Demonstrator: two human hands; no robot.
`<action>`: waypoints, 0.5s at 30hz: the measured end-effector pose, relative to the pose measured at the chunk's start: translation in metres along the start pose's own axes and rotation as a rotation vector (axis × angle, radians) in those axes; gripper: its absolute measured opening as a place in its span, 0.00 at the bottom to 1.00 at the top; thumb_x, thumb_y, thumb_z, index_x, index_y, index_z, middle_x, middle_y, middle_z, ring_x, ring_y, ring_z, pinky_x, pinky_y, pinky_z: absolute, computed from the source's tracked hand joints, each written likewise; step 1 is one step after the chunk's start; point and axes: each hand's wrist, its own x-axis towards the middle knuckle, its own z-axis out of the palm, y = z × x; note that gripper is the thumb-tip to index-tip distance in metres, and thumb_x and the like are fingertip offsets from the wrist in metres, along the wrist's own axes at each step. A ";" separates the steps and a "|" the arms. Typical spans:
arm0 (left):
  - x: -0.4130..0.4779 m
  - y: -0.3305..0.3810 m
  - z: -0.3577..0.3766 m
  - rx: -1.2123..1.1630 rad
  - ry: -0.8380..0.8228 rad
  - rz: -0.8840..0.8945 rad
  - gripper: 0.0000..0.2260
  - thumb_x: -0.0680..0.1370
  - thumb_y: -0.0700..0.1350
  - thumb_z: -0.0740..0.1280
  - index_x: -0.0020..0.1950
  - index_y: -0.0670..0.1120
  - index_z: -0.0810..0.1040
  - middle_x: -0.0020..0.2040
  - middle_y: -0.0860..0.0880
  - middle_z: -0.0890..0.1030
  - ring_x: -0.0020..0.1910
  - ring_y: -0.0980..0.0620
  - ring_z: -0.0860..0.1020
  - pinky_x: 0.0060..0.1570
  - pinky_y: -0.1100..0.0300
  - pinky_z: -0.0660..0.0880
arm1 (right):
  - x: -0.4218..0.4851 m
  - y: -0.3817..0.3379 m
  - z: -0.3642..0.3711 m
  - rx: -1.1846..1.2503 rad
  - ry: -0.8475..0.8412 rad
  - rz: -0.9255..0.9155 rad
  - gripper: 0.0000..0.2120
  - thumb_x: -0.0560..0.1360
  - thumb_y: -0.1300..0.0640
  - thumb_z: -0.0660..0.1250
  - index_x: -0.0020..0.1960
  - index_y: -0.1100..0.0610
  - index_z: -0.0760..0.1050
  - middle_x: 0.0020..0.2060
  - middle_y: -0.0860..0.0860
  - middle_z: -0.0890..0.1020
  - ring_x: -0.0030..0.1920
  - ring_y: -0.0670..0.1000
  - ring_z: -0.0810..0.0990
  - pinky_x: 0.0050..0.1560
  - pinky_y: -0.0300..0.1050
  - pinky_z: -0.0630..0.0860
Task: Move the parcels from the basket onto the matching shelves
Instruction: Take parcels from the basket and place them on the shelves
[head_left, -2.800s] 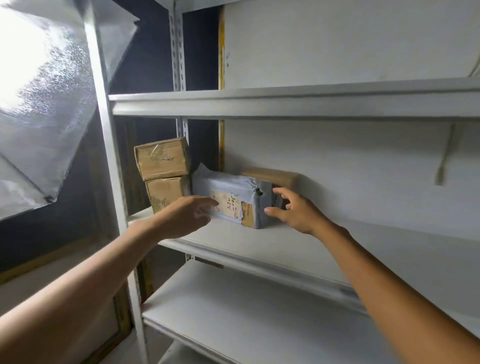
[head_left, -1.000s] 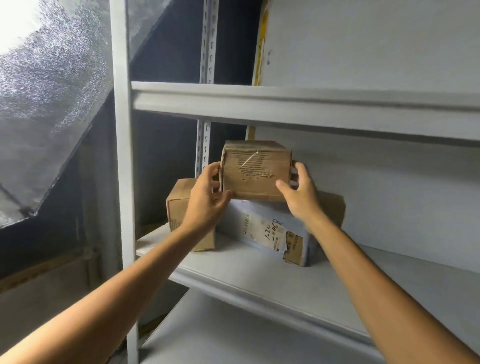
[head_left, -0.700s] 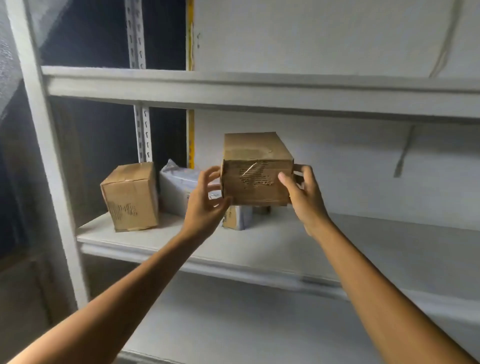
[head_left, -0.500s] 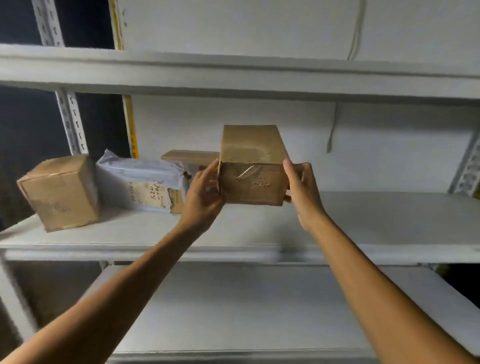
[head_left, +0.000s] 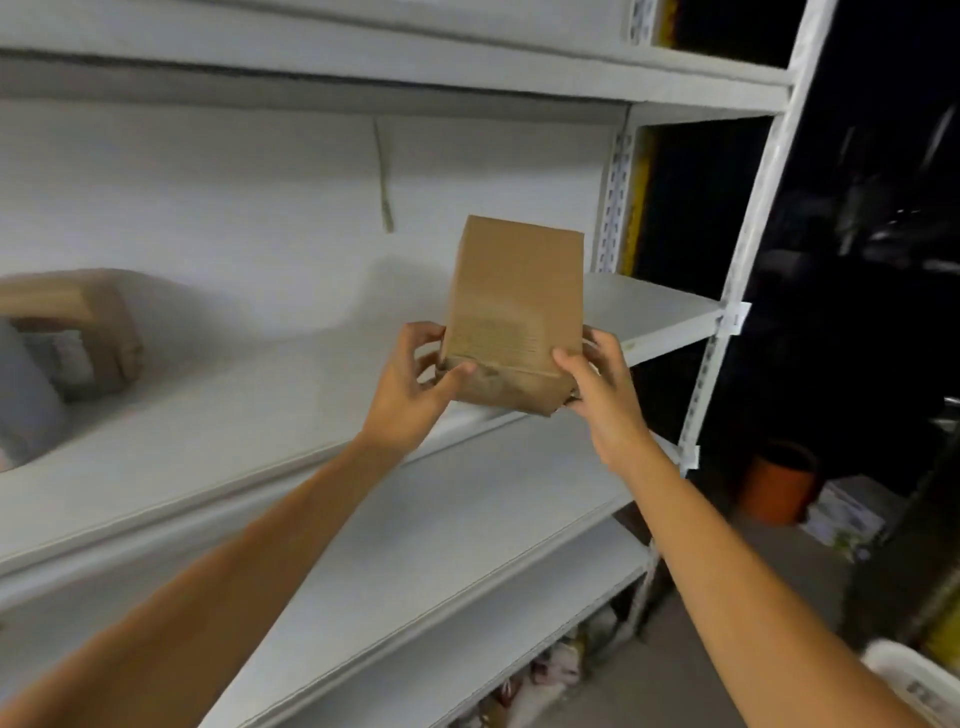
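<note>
White metal shelf board (head_left: 249, 415) is running left to right. Oblong brown cardboard parcel (head_left: 514, 312) is hanging over its right half, at the near edge. Left hand (head_left: 410, 387) and right hand (head_left: 602, 395) are clasping the parcel's near end, fingers curling round opposite sides.

Place: dim storeroom for parcels.
Rack (head_left: 748, 249): white slotted steel posts, plain white boards, several tiers.
Stock: brown box (head_left: 514, 312) before rack's middle tier; blurred parcels (head_left: 98, 332) at that tier's left end.
Right of rack: dark aisle, orange bucket (head_left: 774, 488), white basket (head_left: 914, 680) rim, grey floor (head_left: 821, 571).
</note>
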 end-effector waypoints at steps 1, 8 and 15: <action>0.006 -0.005 0.014 -0.014 -0.033 0.006 0.19 0.75 0.39 0.70 0.63 0.43 0.68 0.56 0.52 0.74 0.51 0.61 0.77 0.45 0.72 0.73 | -0.002 0.000 -0.014 -0.016 0.024 -0.007 0.16 0.77 0.56 0.67 0.63 0.47 0.70 0.61 0.48 0.78 0.57 0.47 0.80 0.53 0.50 0.80; 0.035 -0.034 0.126 -0.003 -0.275 0.136 0.22 0.79 0.48 0.62 0.73 0.51 0.64 0.62 0.45 0.71 0.60 0.61 0.71 0.56 0.79 0.64 | -0.020 -0.001 -0.107 -0.091 0.191 -0.031 0.26 0.78 0.59 0.66 0.73 0.48 0.62 0.62 0.44 0.76 0.60 0.42 0.78 0.53 0.41 0.80; 0.014 -0.054 0.229 -0.219 -0.644 0.101 0.26 0.79 0.48 0.63 0.75 0.53 0.59 0.66 0.61 0.70 0.66 0.65 0.69 0.58 0.74 0.68 | -0.079 0.016 -0.185 -0.189 0.478 0.012 0.26 0.80 0.60 0.63 0.75 0.49 0.61 0.65 0.46 0.76 0.59 0.41 0.78 0.47 0.38 0.79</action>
